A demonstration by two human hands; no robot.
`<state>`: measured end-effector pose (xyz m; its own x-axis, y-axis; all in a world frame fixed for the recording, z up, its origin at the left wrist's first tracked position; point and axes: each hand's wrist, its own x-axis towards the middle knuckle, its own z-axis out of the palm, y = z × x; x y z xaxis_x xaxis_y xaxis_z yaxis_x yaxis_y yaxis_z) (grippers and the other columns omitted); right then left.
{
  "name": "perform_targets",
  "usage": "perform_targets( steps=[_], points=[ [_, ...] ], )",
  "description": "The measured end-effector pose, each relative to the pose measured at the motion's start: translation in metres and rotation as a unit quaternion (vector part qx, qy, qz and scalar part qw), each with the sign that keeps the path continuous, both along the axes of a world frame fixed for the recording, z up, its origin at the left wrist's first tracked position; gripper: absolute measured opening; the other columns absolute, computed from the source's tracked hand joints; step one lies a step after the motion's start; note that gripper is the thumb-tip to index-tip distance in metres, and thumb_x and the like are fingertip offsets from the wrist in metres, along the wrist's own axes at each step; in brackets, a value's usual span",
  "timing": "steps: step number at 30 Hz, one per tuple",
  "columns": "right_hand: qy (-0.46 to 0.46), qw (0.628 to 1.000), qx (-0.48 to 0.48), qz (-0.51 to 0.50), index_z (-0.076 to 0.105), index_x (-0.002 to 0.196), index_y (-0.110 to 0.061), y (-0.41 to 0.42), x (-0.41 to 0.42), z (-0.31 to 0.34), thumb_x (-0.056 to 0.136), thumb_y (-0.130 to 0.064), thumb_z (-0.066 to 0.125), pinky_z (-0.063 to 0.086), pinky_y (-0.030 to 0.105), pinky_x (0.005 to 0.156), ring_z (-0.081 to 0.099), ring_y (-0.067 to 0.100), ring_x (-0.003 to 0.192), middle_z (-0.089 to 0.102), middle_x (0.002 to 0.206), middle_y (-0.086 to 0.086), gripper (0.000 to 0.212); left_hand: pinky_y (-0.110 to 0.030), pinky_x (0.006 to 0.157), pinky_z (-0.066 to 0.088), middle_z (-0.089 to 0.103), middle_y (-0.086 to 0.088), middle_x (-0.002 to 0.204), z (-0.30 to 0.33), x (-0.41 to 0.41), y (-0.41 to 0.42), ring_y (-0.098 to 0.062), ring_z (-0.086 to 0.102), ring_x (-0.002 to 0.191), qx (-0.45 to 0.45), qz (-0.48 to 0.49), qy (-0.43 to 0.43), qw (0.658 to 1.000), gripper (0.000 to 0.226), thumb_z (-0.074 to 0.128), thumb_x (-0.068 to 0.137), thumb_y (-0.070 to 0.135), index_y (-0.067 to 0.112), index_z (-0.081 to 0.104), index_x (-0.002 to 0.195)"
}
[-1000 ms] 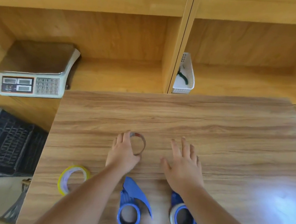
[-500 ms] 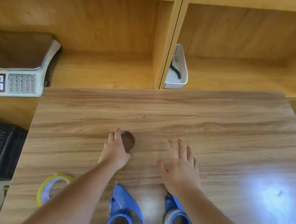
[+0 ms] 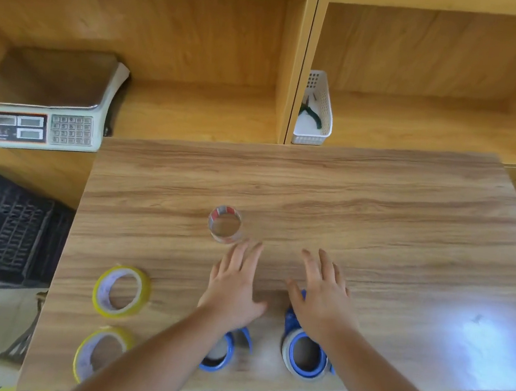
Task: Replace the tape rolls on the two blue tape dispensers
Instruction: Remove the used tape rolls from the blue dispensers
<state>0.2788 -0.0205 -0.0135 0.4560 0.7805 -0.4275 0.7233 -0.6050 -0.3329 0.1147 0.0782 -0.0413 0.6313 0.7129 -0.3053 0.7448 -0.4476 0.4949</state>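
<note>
Hands both empty: left hand (image 3: 233, 285) and right hand (image 3: 320, 297) hover flat over the table (image 3: 379, 211), fingers spread, gripping nothing. 2 blue dispensers sit at the near edge, left dispenser (image 3: 223, 350) partly under the left wrist, right dispenser (image 3: 306, 354) under the right hand. Used-up core (image 3: 224, 223) lies just beyond the left fingertips (not touching). 2 yellow tape rolls (image 3: 121, 292) wait at the left, one nearer (image 3: 99, 353). Rolls look light, rigid and smooth; best pinched through the centre hole across the rim, avoiding the sticky edge.
</note>
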Motion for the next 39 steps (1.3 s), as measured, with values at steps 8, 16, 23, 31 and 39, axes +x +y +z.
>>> perform_targets(
  steps=[8,16,23,31,39],
  points=[
    [0.021,0.999,-0.027,0.0,0.012,0.157,-0.036,-0.079,0.007,-0.009,0.098,-0.055,0.042,0.039,0.046,0.112,0.028,0.03,0.147,0.019,0.167,0.001,0.068,-0.035,0.121,0.031,0.019,0.01,0.16,-0.011,0.011,-0.106,-0.013,0.023,0.148,-0.027,0.004,-0.041,0.999,0.108,0.064,0.071,0.063,0.024,0.017,0.159],
    [0.06,0.996,-0.06,-0.005,0.024,0.153,-0.03,-0.127,0.007,-0.022,0.1,-0.046,0.043,0.049,0.04,0.09,0.054,0.026,0.123,0.056,0.137,-0.001,0.058,-0.03,0.116,0.037,0.02,0.006,0.159,-0.027,0.03,-0.166,-0.018,0.03,0.144,-0.053,0.032,-0.005,0.998,0.107,0.068,0.078,0.061,0.02,0.014,0.16],
    [0.096,0.994,-0.054,-0.004,0.041,0.139,-0.03,-0.143,0.008,-0.032,0.102,-0.032,0.039,0.051,0.04,0.086,0.056,0.025,0.115,0.063,0.124,-0.002,0.037,-0.031,0.112,0.042,0.028,0.002,0.153,-0.035,0.043,-0.171,-0.019,0.035,0.14,-0.049,0.038,0.037,0.997,0.098,0.069,0.087,0.052,0.018,0.01,0.159],
    [0.071,0.996,-0.051,-0.026,0.039,0.136,-0.031,-0.146,0.017,-0.036,0.102,-0.028,0.035,0.052,0.044,0.086,0.058,0.027,0.111,0.062,0.124,-0.002,0.035,-0.03,0.114,0.039,0.031,0.006,0.152,-0.039,0.038,-0.168,-0.017,0.034,0.141,-0.06,0.027,0.041,0.997,0.097,0.073,0.086,0.033,0.022,0.012,0.16],
    [0.055,0.996,-0.065,-0.026,0.037,0.143,-0.028,-0.142,0.019,-0.033,0.1,-0.023,0.04,0.051,0.04,0.089,0.055,0.025,0.114,0.057,0.132,-0.001,0.043,-0.03,0.114,0.038,0.028,0.01,0.155,-0.035,0.035,-0.164,-0.015,0.032,0.143,-0.062,0.017,0.014,0.998,0.095,0.073,0.085,0.03,0.025,0.013,0.158]
  ],
)
